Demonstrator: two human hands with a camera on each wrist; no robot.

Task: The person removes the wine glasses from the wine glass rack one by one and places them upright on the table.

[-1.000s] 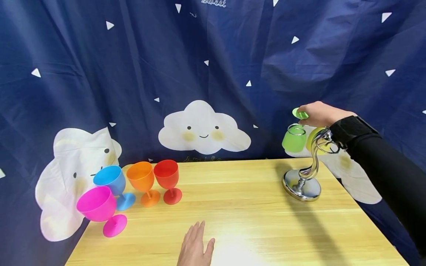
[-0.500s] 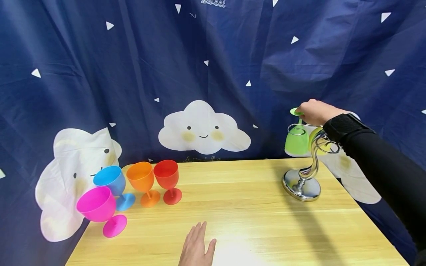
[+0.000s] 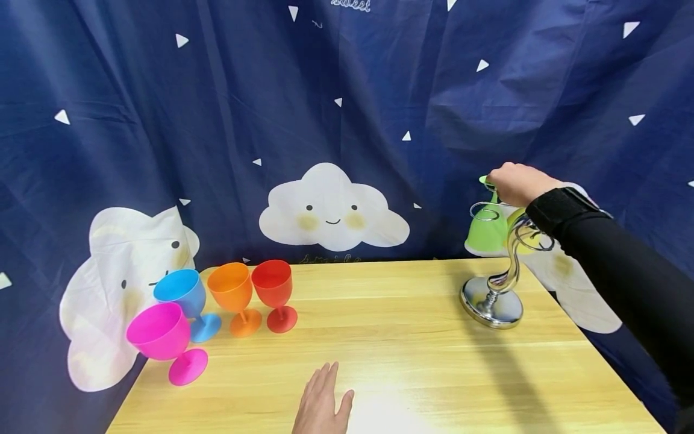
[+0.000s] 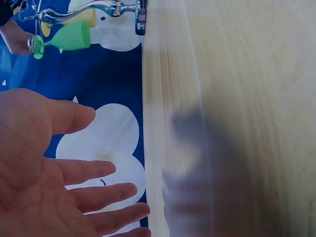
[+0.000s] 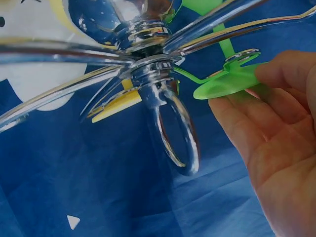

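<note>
Your left hand [image 3: 323, 404] is over the near edge of the table [image 3: 385, 337], a pale wood-grain surface; its fingers are extended, the thumb stands apart, and it has hold of nothing. Your right forearm, in a black sleeve [image 3: 629, 280], reaches in from the right side. On the left part of the table, nearest you, stands the magenta stemmed plastic goblet [image 3: 159, 334]; just behind it stands the sky-blue goblet [image 3: 184, 294], followed by the orange goblet [image 3: 231, 288] and the red goblet [image 3: 273, 284], all four upright with mouths up. Toward the right rear corner, locate the polished chrome stand [image 3: 503, 282] with round base, curved column and curled wire arms. Beside its top, your right hand [image 3: 520, 182] pinches the foot of the translucent lime-green goblet between thumb and fingers, with little gap between them. The lime-green goblet [image 3: 486, 233] is inverted, bowl down, with a wire curl close under its foot; whether the wire carries any weight cannot be determined. A yellow goblet [image 5: 116, 107], partly hidden, hangs inverted at another arm. Behind everything hangs the navy curtain [image 3: 217, 181], printed with white triangles and smiling clouds.
</note>
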